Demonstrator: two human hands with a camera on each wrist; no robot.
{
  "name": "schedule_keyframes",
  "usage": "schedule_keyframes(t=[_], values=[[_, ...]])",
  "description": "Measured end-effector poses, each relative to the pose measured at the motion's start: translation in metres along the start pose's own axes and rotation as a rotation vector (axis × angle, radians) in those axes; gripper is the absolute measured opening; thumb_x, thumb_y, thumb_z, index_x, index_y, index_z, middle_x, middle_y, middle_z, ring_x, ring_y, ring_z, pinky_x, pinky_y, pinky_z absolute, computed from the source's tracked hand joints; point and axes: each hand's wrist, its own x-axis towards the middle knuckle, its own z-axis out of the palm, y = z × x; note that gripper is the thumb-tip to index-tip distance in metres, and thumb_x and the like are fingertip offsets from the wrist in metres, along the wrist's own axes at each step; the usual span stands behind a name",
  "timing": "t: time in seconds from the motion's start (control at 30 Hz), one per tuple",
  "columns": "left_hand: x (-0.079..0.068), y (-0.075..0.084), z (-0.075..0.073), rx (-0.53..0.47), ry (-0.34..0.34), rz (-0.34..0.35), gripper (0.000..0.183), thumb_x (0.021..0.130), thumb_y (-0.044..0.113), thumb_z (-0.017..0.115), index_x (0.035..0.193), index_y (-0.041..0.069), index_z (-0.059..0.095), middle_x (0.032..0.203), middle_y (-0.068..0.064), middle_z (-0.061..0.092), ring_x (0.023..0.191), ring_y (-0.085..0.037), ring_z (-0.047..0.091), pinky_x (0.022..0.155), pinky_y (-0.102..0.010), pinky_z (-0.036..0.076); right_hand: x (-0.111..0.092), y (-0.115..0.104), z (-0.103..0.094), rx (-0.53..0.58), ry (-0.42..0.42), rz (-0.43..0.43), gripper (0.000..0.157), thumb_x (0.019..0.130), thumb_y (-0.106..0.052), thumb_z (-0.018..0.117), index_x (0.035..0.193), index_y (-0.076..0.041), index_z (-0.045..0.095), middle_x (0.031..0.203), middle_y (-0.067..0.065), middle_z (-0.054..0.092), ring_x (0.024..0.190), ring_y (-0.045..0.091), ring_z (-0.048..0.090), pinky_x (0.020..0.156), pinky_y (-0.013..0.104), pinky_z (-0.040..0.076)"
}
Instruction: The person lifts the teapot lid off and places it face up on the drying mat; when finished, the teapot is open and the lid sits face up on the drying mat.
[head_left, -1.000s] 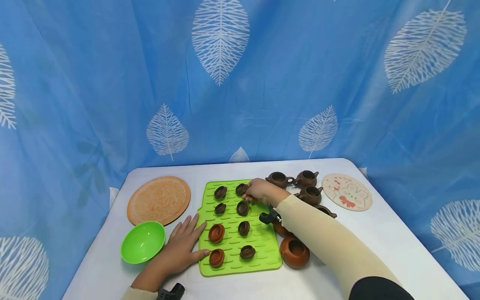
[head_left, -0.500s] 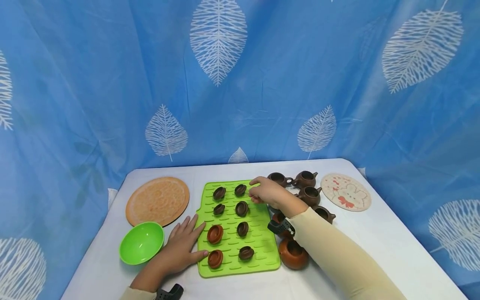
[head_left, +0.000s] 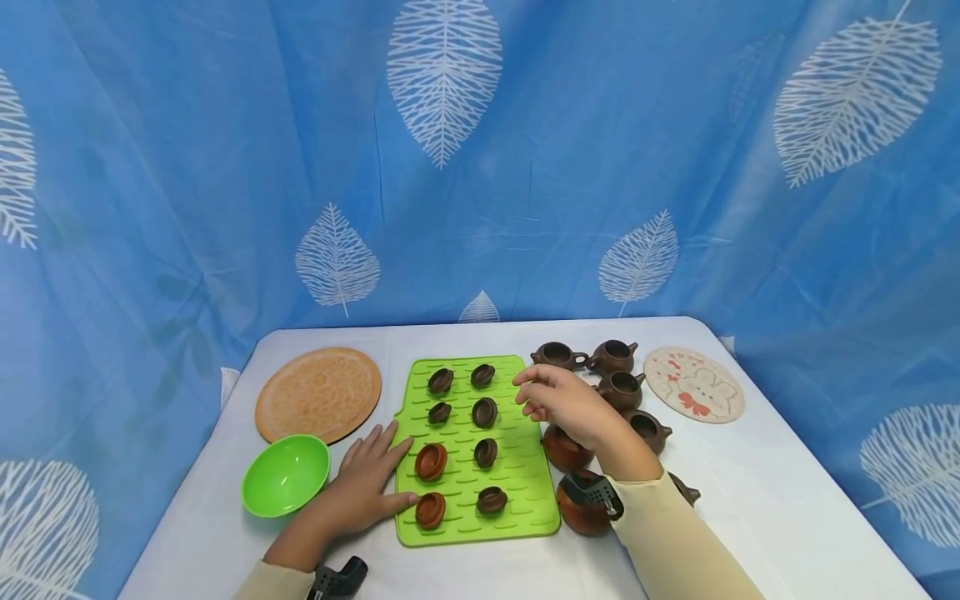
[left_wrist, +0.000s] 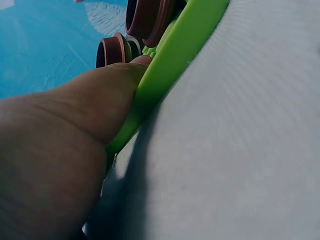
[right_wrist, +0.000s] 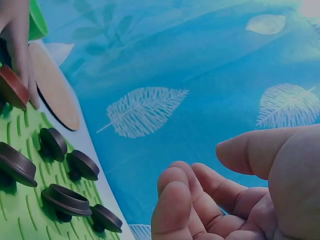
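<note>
A green mat [head_left: 519, 479] bears small teapot lids in two columns. The left column has two reddish-brown lids [head_left: 431, 462] in front and two dark brown lids [head_left: 440, 381] behind; the right column is all dark brown, including the rearmost lid [head_left: 482, 376]. My left hand [head_left: 366, 482] rests with spread fingers at the mat's left edge, its thumb touching the rim. Over the mat's right side hovers my right hand [head_left: 566, 407], fingers loosely bent. The right wrist view shows nothing between its thumb and fingers [right_wrist: 172, 205]; the lids lie apart from it.
Several lidless teapots [head_left: 622, 388], dark brown and reddish, stand right of the mat, some partly hidden by the right arm. A green bowl [head_left: 286, 475] and a round tan mat [head_left: 318, 395] lie left. A rabbit-patterned round mat [head_left: 694, 384] lies far right.
My right hand has let go of the rearmost right-column lid and drawn back to the right and nearer. The lid stays on the mat. The left hand keeps its place.
</note>
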Motion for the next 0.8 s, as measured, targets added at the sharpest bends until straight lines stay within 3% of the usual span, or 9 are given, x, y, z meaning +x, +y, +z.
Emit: schedule_keyframes(t=[0.3,0.6,0.8], values=[[0.001,0.000,0.001,-0.017,-0.001,-0.017,0.095,0.089,0.069,0.070,0.164,0.019,0.039,0.176,-0.013,0.012,0.162,-0.042,0.003,0.127,-0.066,0.005,-0.012,0.010,-0.015,0.351,-0.069,-0.142,0.020,0.113,-0.018,0.049,0.125,-0.006,0.058,0.098,0.004,0.062,0.078,0.012,0.061,0.067,0.020,0.054],[-0.002,-0.001,0.000,-0.015,0.001,-0.022,0.093,0.090,0.067,0.071,0.163,0.018,0.040,0.176,-0.014,0.014,0.162,-0.042,0.005,0.128,-0.065,0.006,-0.019,0.011,-0.026,0.324,-0.003,-0.155,0.018,0.113,-0.019,0.048,0.123,-0.005,0.055,0.099,0.005,0.061,0.079,0.014,0.058,0.070,0.022,0.052],[-0.004,0.004,-0.004,-0.079,-0.009,-0.044,0.086,0.093,0.061,0.072,0.161,0.016,0.044,0.175,-0.016,0.015,0.162,-0.043,0.006,0.128,-0.065,0.006,-0.018,0.012,-0.030,0.313,0.000,-0.139,0.019,0.113,-0.020,0.048,0.123,-0.006,0.056,0.098,0.004,0.062,0.079,0.014,0.059,0.069,0.022,0.053]])
